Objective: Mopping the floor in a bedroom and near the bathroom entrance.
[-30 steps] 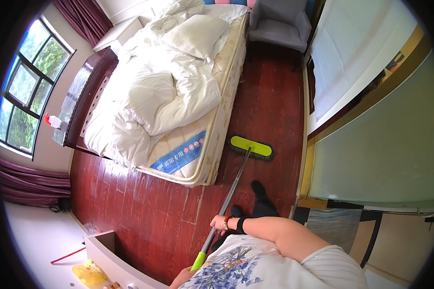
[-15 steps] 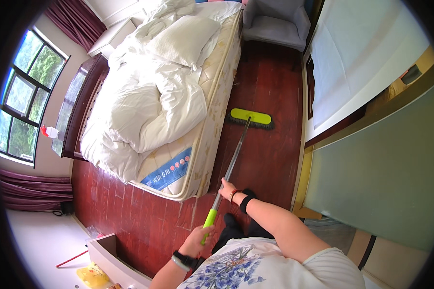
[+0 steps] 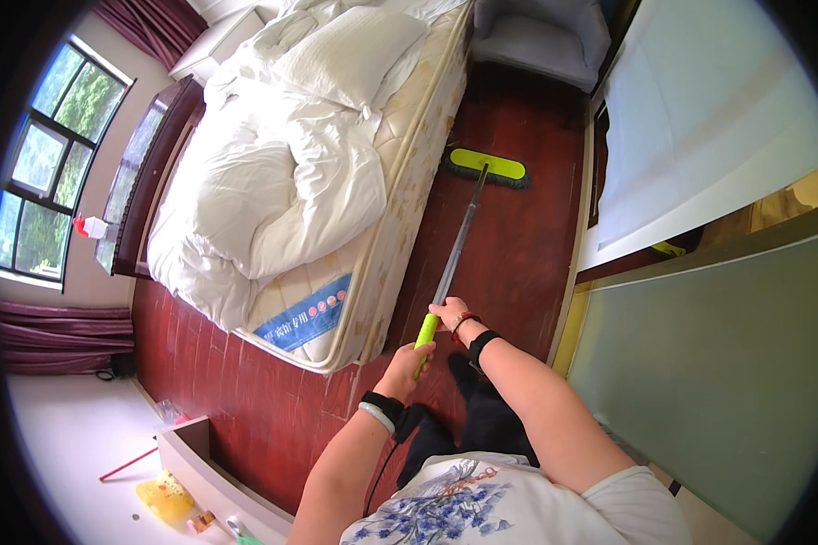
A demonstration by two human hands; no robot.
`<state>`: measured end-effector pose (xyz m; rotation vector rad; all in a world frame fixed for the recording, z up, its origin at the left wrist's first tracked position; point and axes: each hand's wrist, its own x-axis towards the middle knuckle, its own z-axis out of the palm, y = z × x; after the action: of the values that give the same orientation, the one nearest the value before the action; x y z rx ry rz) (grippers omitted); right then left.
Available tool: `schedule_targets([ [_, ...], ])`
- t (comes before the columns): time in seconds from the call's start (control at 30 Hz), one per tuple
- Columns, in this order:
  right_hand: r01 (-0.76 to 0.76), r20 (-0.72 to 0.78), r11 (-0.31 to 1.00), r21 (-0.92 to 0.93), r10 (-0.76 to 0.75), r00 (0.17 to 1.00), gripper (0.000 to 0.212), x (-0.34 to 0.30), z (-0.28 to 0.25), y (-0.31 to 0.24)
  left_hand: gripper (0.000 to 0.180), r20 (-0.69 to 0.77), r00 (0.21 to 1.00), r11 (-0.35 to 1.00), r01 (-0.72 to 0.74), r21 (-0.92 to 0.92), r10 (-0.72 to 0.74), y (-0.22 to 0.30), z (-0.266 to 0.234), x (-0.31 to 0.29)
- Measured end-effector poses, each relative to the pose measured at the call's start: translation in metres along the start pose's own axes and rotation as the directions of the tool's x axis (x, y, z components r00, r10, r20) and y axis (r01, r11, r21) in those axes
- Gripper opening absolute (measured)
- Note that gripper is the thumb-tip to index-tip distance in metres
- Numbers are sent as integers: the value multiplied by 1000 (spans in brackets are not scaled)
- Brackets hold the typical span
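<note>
We hold the mop [image 3: 459, 241] with both hands closed round its shaft: the left hand [image 3: 409, 363] low on the green grip, the right hand [image 3: 452, 316] just above, a spread that lets us steer. Its green head [image 3: 489, 165] rests on the red wooden floor [image 3: 518, 236] at upper centre, beside the bed [image 3: 282, 182].

armchair [image 3: 543, 36] and pillow-end of bed [image 3: 336, 54] cut off at top edge
</note>
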<state>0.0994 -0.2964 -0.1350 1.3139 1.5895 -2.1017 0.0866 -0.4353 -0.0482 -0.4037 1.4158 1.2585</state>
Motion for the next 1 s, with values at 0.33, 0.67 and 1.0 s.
schedule_targets([
  [0.33, -258, 244, 957, -130, 283, 928, 22, -57, 80, 76, 14, -50, 999, 1000, -3, -14, 2, -98, -82, -84],
  [0.67, -331, 595, 666, -669, 746, 298, 44, -181, 158, 203, 21, -97, 995, 937, -3, 350, 40, -239, -149, -248],
  [1.0, 96, 655, 649, -755, 750, 92, 81, -226, 195, 216, 36, -311, 943, 977, 169, 129, -122, -304, -181, -308],
])
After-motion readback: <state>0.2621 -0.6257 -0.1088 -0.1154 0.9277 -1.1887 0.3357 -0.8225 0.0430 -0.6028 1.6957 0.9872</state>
